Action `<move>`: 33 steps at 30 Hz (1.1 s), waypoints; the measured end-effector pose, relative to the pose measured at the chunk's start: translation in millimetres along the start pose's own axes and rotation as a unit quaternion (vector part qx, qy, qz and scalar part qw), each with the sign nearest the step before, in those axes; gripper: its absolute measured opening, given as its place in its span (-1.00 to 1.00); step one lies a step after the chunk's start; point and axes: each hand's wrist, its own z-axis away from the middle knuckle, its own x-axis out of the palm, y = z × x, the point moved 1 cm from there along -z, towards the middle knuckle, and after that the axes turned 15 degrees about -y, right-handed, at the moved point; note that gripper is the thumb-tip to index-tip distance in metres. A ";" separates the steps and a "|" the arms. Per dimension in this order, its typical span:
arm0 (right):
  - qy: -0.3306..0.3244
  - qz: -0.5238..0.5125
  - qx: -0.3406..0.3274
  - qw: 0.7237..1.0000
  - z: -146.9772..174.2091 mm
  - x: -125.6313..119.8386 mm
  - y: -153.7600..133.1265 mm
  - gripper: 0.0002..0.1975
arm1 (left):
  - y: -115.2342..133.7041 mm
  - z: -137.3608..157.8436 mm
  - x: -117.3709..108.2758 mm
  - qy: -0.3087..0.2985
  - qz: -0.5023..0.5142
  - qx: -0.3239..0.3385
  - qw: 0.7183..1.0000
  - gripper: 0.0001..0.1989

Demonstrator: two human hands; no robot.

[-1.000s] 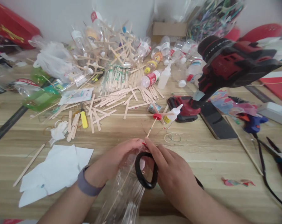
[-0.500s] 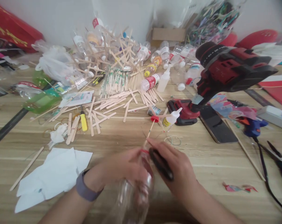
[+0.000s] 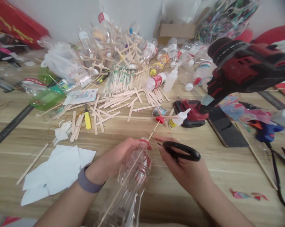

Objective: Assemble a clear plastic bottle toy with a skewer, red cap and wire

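Near the neck of a clear plastic bottle (image 3: 130, 189), my left hand (image 3: 118, 156) is closed round it. The bottle lies tilted, with its mouth pointing away from me. A thin wooden stick (image 3: 153, 130) runs through the inside and out of the mouth, with a red bottle cap (image 3: 160, 119) at its far end. Scissors with a black loop handle (image 3: 183, 150) are in my right hand (image 3: 186, 171), just right of the bottle mouth. My fingers hide most of their blades. The right fingertips are close to the stick; whether they touch it I cannot tell.
Ahead lie loose craft sticks (image 3: 109, 107), a yellow screwdriver (image 3: 87, 120) and a small glue bottle (image 3: 180, 119). A red cordless drill (image 3: 248, 66) stands at the right, beside a phone (image 3: 227, 127) and a blue glue gun (image 3: 265, 134). White paper (image 3: 59, 170) lies left.
My right hand has drawn away from the bottle neck to the right, and the scissors' handle has swung outward. The bottle mouth now shows more plainly. The view has shifted slightly.
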 end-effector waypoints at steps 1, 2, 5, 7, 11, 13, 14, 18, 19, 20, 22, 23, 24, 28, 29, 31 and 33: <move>-0.008 -0.010 -0.006 1.000 -0.1 1.7 -0.1 -0.75 | 1.1 -0.3 0.6 0.004 -0.006 0.001 1.000 -0.64; -0.017 -0.018 -0.011 1.000 -0.2 3.4 0.0 -0.74 | 1.7 -0.7 1.1 0.009 -0.016 0.003 1.000 -0.65; -0.031 -0.023 -0.008 0.999 -0.1 7.6 1.0 -0.72 | 1.6 -1.7 1.6 0.008 -0.038 0.010 0.999 -0.67; -0.032 -0.026 -0.002 0.999 -0.1 9.1 1.2 -0.72 | 0.6 -2.0 1.3 -0.001 -0.046 0.016 0.999 -0.67; -0.026 -0.047 -0.007 0.999 -1.1 9.4 -0.5 -0.76 | 0.1 -1.0 2.6 -0.012 -0.071 0.033 0.997 -0.70; -0.029 -0.053 -0.006 0.998 -1.4 9.5 -1.7 -0.78 | 0.5 -0.2 4.8 -0.018 -0.084 0.032 0.996 -0.72; -0.032 -0.056 -0.004 0.998 -1.3 9.7 -2.3 -0.79 | 0.7 0.1 5.9 -0.016 -0.087 0.030 0.996 -0.73; -0.043 -0.065 0.005 0.997 -0.5 11.0 -3.6 -0.80 | 0.5 0.2 6.8 0.021 -0.095 0.035 0.995 -0.77; -0.046 -0.066 0.006 0.997 -0.6 11.4 -3.8 -0.80 | 0.1 -0.2 6.1 0.025 -0.102 0.035 0.994 -0.77; -0.048 -0.067 0.006 0.997 -0.8 11.9 -3.8 -0.81 | -0.4 -0.7 5.1 0.028 -0.111 0.033 0.993 -0.78; -0.052 -0.065 0.007 0.997 -1.4 13.1 -3.5 -0.81 | -1.2 -1.4 3.5 0.034 -0.123 0.024 0.991 -0.78; -0.051 -0.061 0.006 0.997 -1.6 13.7 -3.1 -0.80 | -1.5 -1.6 3.1 0.036 -0.123 0.016 0.992 -0.78; -0.048 -0.054 0.006 0.997 -1.5 14.3 -2.7 -0.80 | -1.5 -1.5 3.2 0.037 -0.122 0.011 0.992 -0.77; -0.032 -0.020 0.001 0.999 0.7 16.1 -1.6 -0.75 | 1.1 1.0 7.3 0.011 -0.166 0.032 0.986 -0.81; -0.028 -0.014 0.002 1.000 1.4 16.2 -1.7 -0.74 | 1.8 1.9 8.4 -0.001 -0.182 0.045 0.982 -0.81; -0.018 -0.009 0.002 1.000 2.5 16.4 -2.8 -0.73 | 2.3 3.6 9.4 -0.017 -0.200 0.063 0.978 -0.75; -0.010 -0.011 0.002 1.000 3.0 16.6 -4.2 -0.73 | 1.6 5.1 8.9 -0.016 -0.213 0.066 0.975 -0.68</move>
